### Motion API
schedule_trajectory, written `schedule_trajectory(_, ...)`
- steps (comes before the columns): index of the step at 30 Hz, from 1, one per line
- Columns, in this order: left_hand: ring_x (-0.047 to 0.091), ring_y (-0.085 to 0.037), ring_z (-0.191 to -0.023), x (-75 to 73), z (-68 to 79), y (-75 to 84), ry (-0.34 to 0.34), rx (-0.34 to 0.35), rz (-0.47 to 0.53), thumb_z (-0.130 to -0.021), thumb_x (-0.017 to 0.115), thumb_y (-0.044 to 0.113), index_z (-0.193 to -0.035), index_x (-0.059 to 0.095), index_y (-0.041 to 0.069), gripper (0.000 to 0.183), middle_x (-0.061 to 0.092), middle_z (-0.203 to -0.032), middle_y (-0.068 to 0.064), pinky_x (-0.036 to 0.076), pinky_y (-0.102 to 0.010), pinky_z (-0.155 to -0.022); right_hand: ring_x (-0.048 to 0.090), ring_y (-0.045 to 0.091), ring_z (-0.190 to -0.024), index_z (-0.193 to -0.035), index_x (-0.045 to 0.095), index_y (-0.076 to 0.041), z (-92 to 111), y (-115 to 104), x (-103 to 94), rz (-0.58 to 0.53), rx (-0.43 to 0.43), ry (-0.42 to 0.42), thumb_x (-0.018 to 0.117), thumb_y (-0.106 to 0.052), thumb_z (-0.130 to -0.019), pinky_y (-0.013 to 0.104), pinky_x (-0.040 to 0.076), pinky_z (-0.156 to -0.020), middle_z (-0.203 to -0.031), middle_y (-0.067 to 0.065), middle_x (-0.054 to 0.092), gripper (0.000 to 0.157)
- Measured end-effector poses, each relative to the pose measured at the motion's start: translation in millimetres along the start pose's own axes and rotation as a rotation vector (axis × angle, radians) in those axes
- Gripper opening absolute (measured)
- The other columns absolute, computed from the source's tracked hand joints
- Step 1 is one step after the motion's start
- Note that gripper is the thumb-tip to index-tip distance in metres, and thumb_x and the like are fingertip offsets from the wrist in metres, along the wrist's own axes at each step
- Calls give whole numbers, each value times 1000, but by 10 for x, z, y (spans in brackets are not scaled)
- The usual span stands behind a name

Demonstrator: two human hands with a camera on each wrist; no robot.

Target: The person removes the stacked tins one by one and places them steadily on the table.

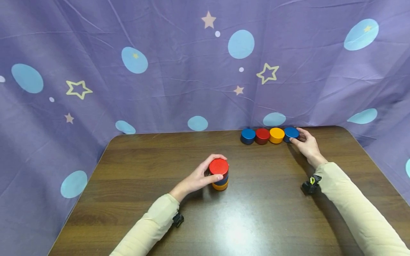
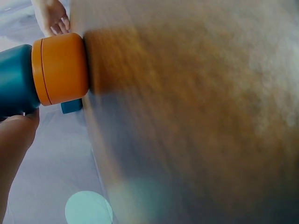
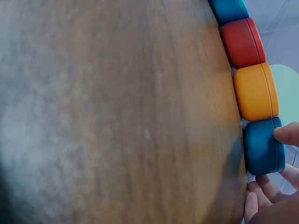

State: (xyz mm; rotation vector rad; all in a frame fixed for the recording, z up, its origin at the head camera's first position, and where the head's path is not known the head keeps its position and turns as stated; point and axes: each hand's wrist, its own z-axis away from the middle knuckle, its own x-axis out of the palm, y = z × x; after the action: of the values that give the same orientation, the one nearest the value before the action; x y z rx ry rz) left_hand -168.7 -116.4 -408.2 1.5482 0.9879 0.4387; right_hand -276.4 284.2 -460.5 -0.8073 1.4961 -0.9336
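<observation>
At head view centre, upright tin stack [image 1: 220,169] gripped by left hand [image 1: 198,177], upper right, blue tin [image 1: 291,133] pinched by right hand [image 1: 308,145], left wrist view, stack axis near-horizontal, orange tin [image 2: 64,68] rightmost, right wrist view, blue tin between thumb and fingers

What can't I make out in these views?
Head: the left hand covers part of the stack's blue piece.
Left wrist: the stack's orange piece hides most of the row; the left edge cuts off the red top piece.
Right wrist: the top edge crops the far blue piece; the right edge crops the right hand.
</observation>
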Motion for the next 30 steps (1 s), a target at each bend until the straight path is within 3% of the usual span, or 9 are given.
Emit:
schedule_trajectory(7,53,-23,-111,-21,-12,-254,7,2,-11,-90,61,1,-134,42,0,48,52,-127,-17,43,-36,-96,42,45,-125,-148,28,3,-7,-8,-14,18,17,-13,57,-17,-96,27,40,-93,-137,35,41,63)
schedule_trajectory(12,53,-24,-112,-22,-20,-225,8,-7,-12,-89,62,-1,-133,43,-1,48,52,-127,-18,41,-36,-98,40,47,-126,-150,24,3,-5,-6,-22,7,2,-29,57,-15,-96,39,39,-100,-139,37,37,65)
schedule_trajectory(14,53,-24,-111,-14,-18,-131,7,-14,-5,-89,61,0,-132,43,-4,47,53,-126,-19,41,-36,-98,40,47,-126,-150,22,3,0,-2,-25,-7,-4,-33,56,-13,-96,41,38,-102,-140,37,36,67)
schedule_trajectory(19,54,-22,-110,-3,-6,5,-1,-15,13,-90,60,1,-130,42,-7,45,54,-123,-20,41,-35,-97,40,47,-125,-150,21,4,26,9,-46,-40,-15,-9,56,-10,-96,32,39,-100,-140,35,37,66)
schedule_trajectory(26,54,-22,-112,-33,-18,-235,-17,-14,42,-89,61,-2,-133,43,0,48,56,-126,-17,41,-36,-98,38,46,-128,-149,25,3,70,-52,-124,-80,-18,53,55,-9,-94,32,38,-101,-143,33,35,64)
schedule_trajectory(30,55,-23,-112,-59,-25,-265,-26,-21,81,-89,64,3,-132,45,3,47,57,-125,-17,42,-36,-98,38,41,-130,-150,27,0,67,-173,-170,-106,-37,69,57,-10,-94,18,40,-94,-145,31,33,64)
